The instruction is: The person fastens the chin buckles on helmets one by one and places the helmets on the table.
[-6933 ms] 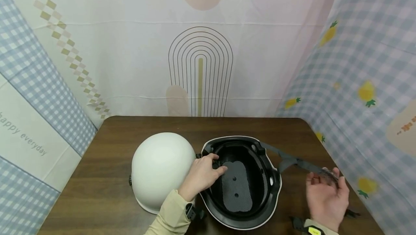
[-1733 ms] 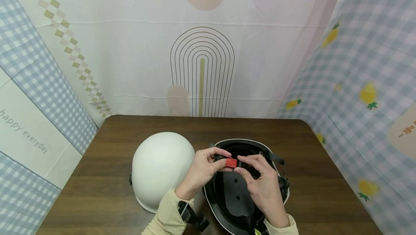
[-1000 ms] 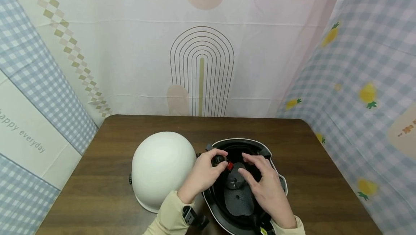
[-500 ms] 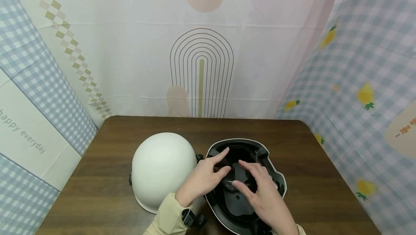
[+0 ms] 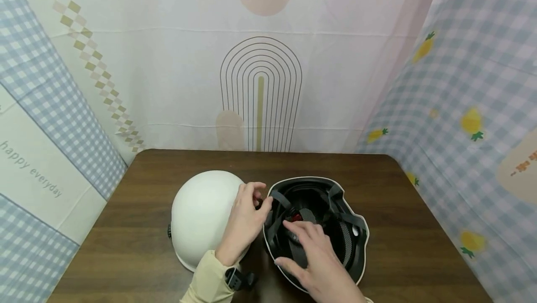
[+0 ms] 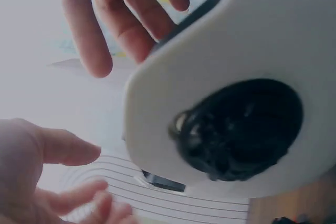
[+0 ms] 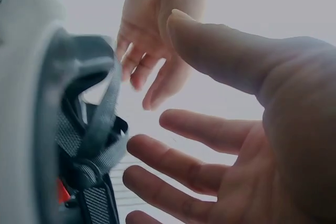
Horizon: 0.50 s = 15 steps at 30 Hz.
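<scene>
A white helmet [image 5: 272, 245] with a black lining lies upturned on the table. Its grey straps [image 5: 282, 199] sit inside the opening, with a red buckle [image 5: 296, 218] among them. My left hand [image 5: 243, 221] is at the helmet's left rim, fingers relaxed and holding nothing. Over the helmet's near side my right hand [image 5: 314, 258] spreads its fingers, also free of any object. In the left wrist view a round black fitting [image 6: 241, 129] shows on the white shell. The right wrist view has the rim and a strap [image 7: 102, 108] beside my spread fingers [image 7: 178, 161].
A second white helmet [image 5: 203, 219] stands dome up just left of the upturned one, partly behind my left hand. Both rest on a dark brown wooden table [image 5: 419, 228]. A patterned cloth [image 5: 260, 93] hangs behind the table's far edge.
Both hands pinched the red buckle earlier; they have let it go, and it lies inside the helmet with the straps. My left hand has moved left to the rim, the right one nearer and left.
</scene>
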Each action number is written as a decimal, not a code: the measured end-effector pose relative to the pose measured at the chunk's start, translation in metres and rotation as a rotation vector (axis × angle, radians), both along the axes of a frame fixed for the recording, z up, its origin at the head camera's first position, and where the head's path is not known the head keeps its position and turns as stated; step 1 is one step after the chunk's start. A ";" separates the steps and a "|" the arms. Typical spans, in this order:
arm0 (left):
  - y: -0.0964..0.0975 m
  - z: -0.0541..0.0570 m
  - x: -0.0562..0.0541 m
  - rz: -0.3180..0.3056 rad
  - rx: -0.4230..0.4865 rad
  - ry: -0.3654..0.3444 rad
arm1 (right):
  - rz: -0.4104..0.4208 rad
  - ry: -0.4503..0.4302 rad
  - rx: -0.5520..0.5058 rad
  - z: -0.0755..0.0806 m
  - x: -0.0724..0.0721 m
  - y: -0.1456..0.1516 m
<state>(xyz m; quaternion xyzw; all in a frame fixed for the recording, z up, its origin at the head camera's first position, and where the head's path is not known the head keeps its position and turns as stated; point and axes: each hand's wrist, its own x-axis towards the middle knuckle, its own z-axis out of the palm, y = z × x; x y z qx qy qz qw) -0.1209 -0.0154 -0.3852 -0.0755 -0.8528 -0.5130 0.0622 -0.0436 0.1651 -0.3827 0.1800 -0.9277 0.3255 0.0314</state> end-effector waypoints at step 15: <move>-0.003 -0.014 -0.002 -0.102 -0.049 -0.148 | -0.013 -0.036 0.257 -0.019 -0.004 -0.015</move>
